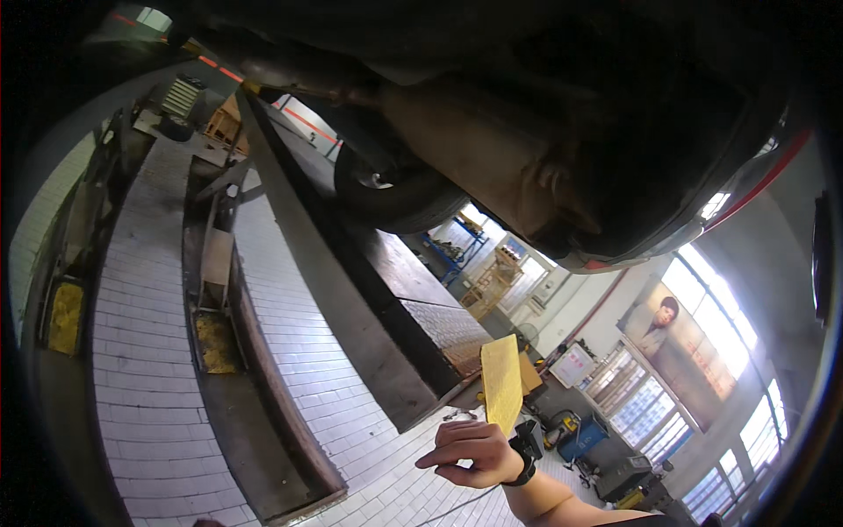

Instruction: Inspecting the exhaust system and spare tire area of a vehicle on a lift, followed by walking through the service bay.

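My right hand (470,453) reaches in from the lower right, with a black band (524,465) and a small dark device (529,436) at the wrist. Its fingers are curled, the index finger and thumb point left, and nothing shows in the gap between them. Just behind and above the hand stands a yellow panel (501,379), close to the end of a raised dark metal runway (351,307); I cannot tell whether they are joined. Over everything hangs a car's underside (492,132), its tyre (395,193) on the runway. My left hand is not in view.
Long recesses (255,439) with raised edges run through the white tiled floor (299,334) at left, with yellow plates (218,342) in them. At right are a blue machine (584,436), a grey wheeled unit (623,479) and a whiteboard (573,364). A blue rack (457,246) stands farther back.
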### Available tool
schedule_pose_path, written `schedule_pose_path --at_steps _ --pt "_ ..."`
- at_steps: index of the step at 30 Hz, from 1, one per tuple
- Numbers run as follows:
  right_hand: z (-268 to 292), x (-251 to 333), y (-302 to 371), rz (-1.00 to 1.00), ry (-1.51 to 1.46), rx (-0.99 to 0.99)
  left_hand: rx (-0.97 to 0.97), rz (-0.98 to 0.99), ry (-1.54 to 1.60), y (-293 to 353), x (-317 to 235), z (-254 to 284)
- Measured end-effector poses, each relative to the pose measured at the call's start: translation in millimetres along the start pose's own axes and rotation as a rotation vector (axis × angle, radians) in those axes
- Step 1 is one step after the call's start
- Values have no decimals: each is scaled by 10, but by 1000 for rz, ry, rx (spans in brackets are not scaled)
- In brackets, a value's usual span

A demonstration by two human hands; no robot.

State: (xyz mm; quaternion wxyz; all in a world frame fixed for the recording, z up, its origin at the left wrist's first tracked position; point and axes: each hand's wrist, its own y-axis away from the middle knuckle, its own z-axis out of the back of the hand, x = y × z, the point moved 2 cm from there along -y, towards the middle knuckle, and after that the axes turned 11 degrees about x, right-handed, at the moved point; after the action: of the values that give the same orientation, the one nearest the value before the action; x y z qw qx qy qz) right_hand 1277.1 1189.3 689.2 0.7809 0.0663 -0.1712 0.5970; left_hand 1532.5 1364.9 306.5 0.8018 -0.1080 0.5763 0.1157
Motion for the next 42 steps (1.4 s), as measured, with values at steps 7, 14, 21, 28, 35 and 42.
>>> schedule_pose_path --at_steps 7,14,21,28,35,42 --pt "-117 -126 338 -344 -37 -205 58 -25 56 -147 191 -185" --pt "-193 -199 397 -519 -119 -187 30 -156 74 -707 11 -60" --pt "-244 -316 324 -432 -21 -287 -62 -255 -70 -914 50 51" --pt "-335 -537 214 -416 -120 -186 -9 -183 -15 -739 688 -168" --pt "-350 -665 181 -455 -61 -155 -47 -82 59 -842 983 -488" --pt "-429 -680 117 -420 -77 -133 50 5 59 -869 998 -381"
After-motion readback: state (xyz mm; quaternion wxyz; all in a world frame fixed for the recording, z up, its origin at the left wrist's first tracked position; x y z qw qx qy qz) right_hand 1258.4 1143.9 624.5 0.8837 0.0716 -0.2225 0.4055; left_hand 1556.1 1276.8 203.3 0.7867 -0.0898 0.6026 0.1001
